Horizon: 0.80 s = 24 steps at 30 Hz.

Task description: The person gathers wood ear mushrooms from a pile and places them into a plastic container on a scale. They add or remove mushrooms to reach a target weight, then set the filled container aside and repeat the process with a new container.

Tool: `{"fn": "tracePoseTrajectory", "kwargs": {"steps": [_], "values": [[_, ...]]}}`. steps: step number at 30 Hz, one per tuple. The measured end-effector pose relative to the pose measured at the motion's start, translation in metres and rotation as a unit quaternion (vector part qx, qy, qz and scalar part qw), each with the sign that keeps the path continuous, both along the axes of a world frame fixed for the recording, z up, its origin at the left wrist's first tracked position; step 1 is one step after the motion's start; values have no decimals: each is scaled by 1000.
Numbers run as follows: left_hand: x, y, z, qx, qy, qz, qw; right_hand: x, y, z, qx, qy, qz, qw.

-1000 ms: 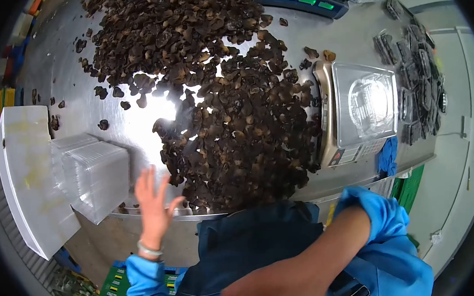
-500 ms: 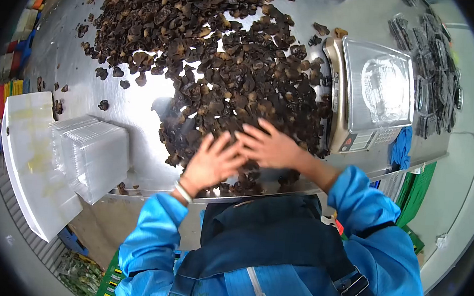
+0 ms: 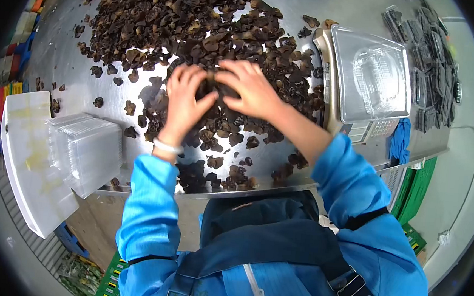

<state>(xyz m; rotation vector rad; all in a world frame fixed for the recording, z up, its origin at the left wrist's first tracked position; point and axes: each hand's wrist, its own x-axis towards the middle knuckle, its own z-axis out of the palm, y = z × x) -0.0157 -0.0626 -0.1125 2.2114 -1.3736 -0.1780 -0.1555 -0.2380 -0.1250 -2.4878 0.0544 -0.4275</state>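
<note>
Dark brown wood ear mushrooms (image 3: 152, 18) are spread over a shiny metal table (image 3: 64, 31), thickest at the far side. My left hand (image 3: 183, 104) rests among them near the middle of the heap, thumb held away from the curved fingers. Close by on its right, my right hand (image 3: 256, 94) touches the mushrooms too, its fingers pointing left and its thumb apart. The fingertips of both hands nearly meet. I see neither hand gripping a piece, though the mushrooms under the palms are hidden.
A scale (image 3: 337, 89) with a clear plastic tray (image 3: 371, 75) on top stands to the right, a blue cloth (image 3: 400, 142) beside it. Clear containers (image 3: 427, 62) lie at the far right. Left are stacked clear lids or trays (image 3: 96, 152) and a white foam box (image 3: 25, 149).
Both hands have moved forward, away from the table's near edge and into the heap. Mushrooms near the front have thinned, baring more metal. The view has shifted slightly.
</note>
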Motion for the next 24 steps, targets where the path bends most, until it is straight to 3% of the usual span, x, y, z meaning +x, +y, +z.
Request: {"fn": "tracePoseTrajectory", "kwargs": {"steps": [4, 8, 11, 16, 20, 24], "values": [[-62, 51, 6, -3, -60, -82, 995, -68, 40, 9, -54, -11, 9, 998], [-95, 91, -1, -8, -72, -63, 995, -115, 58, -6, -85, 18, 44, 995], [-89, 93, 4, -33, -39, 15, 999, -116, 53, -7, -90, 15, 24, 996], [-52, 69, 37, 89, -26, 106, 990, -97, 35, 14, -58, 65, -7, 996], [-51, 63, 33, 173, 17, 65, 983, -84, 38, 22, -69, 141, -85, 984], [-76, 54, 31, 112, 112, 38, 987, -69, 45, 26, -35, 186, -54, 980]]}}
